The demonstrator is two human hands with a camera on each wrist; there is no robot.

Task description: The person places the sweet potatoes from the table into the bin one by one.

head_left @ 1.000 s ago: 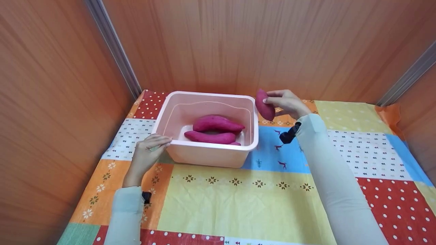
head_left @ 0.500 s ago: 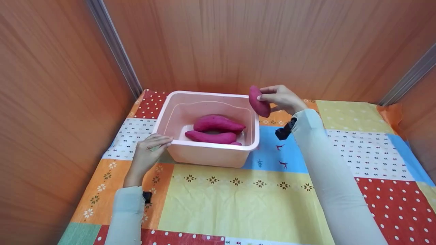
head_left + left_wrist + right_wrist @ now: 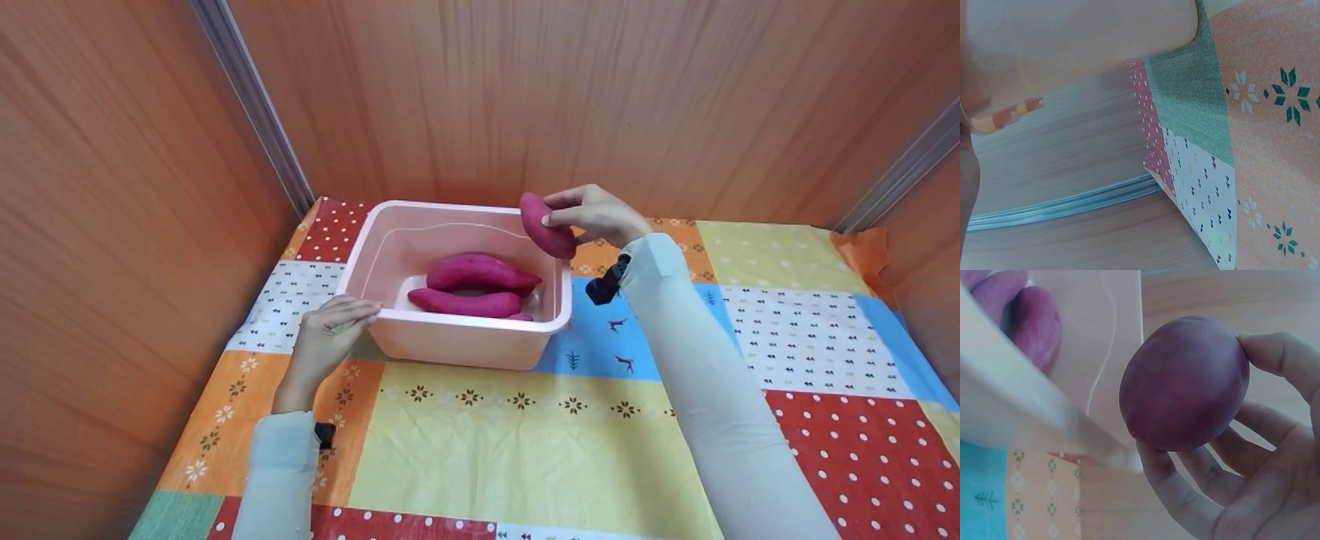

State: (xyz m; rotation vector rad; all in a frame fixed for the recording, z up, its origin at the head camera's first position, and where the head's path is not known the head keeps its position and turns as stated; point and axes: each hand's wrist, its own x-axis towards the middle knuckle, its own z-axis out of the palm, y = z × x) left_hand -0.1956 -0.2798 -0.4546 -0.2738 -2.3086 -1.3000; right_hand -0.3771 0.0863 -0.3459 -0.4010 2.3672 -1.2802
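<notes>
A sweet potato (image 3: 546, 229) with purple-red skin is held between the thumb and fingers of my right hand (image 3: 604, 217), above the right back corner of a pink plastic bin (image 3: 457, 341). The right wrist view shows the same sweet potato (image 3: 1185, 385) end-on, with the fingertips around its side. My left hand (image 3: 326, 337) pinches the bin's rim at the front left corner. Inside the bin lie two long sweet potatoes (image 3: 480, 271) side by side, and a bit of another shows behind the front rim. In the left wrist view the bin's wall (image 3: 1089, 34) fills the upper left.
A patchwork-print tablecloth (image 3: 540, 450) covers the table under the bin. Wood-grain panels (image 3: 480, 97) stand close behind and on both sides, with metal strips (image 3: 255, 105) at the corners.
My right hand has carried the sweet potato to the left, from beside the bin's right edge to over its back right corner. The left hand stays on the rim.
</notes>
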